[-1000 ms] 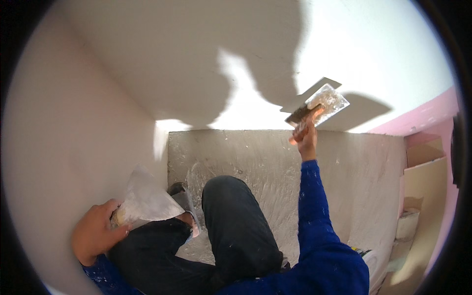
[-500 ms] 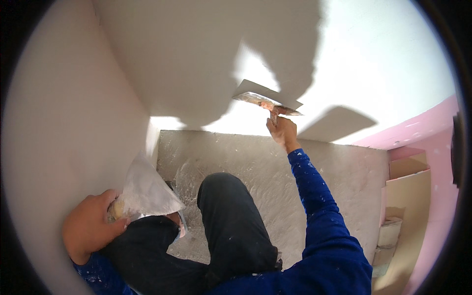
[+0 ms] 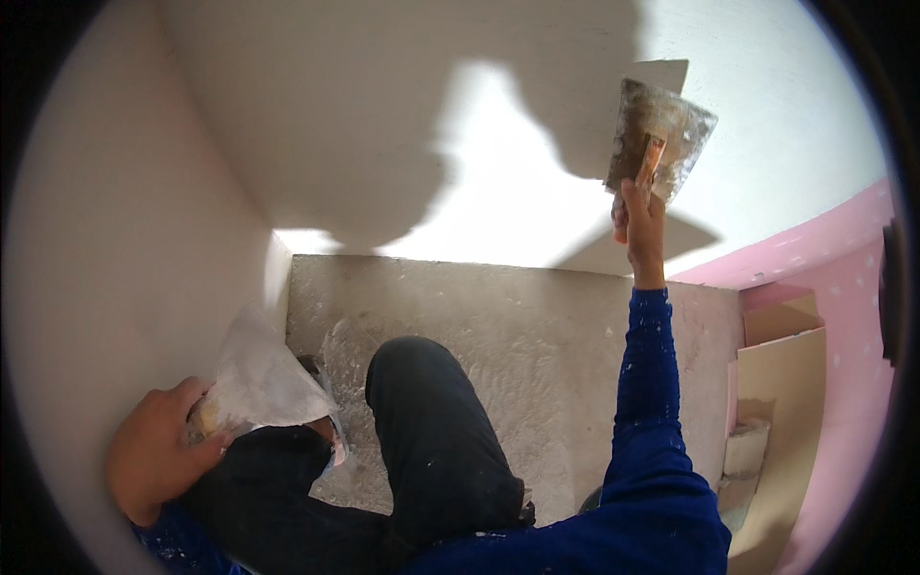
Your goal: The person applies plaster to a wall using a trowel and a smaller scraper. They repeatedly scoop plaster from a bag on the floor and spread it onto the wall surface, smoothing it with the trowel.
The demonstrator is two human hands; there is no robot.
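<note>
My right hand (image 3: 640,220) is closed on the handle of a rectangular, plaster-smeared trowel (image 3: 676,120), held up against the white wall (image 3: 517,163) ahead of me, in the upper right. At the lower left, my left hand (image 3: 163,450) grips a wide metal scraper (image 3: 264,383) by its handle, just beside the left wall (image 3: 115,240). The scraper's broad blade is covered in pale residue. Both my sleeves are blue and flecked with white.
My bent knee (image 3: 431,412) in dark trousers rises over the rough grey floor (image 3: 527,355). On the right, sheets of tan board (image 3: 781,422) and a few pale blocks lean or lie beside a pink wall (image 3: 843,316). Large shadows fall across the white wall.
The trowel first moved left and tilted, then swung right and higher up the wall, its blade turned. My left hand and its scraper have shifted slightly left.
</note>
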